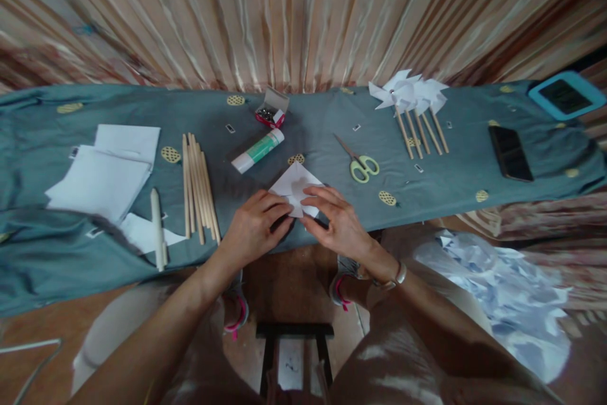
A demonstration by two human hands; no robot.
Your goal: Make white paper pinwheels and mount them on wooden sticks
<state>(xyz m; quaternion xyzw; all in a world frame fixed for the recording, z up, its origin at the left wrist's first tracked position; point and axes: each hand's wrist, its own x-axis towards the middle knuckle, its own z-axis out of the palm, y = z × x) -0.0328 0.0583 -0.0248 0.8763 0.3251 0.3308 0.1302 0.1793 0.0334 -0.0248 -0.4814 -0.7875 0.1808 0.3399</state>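
Observation:
A white paper square (296, 176) with fold lines lies near the front edge of the cloth, one corner pointing away from me. My left hand (260, 220) is closed on its left side, thumb and fingertips at the near edge. On the other side, my right hand (339, 223) grips the paper between curled fingers and thumb. The fingers cover parts of the near folds. Just beyond the paper is a glue stick (258, 150) with a green label. Scissors (361, 165) with light green handles rest to the right of it.
To the left are wooden sticks (198, 187), white paper sheets (107, 181) and a pale capped pen or cutter (158, 228). A small open red box (271, 111) holds metal bits. At right lie paper pinwheels (410, 94), a phone (511, 152) and a blue-framed device (566, 95).

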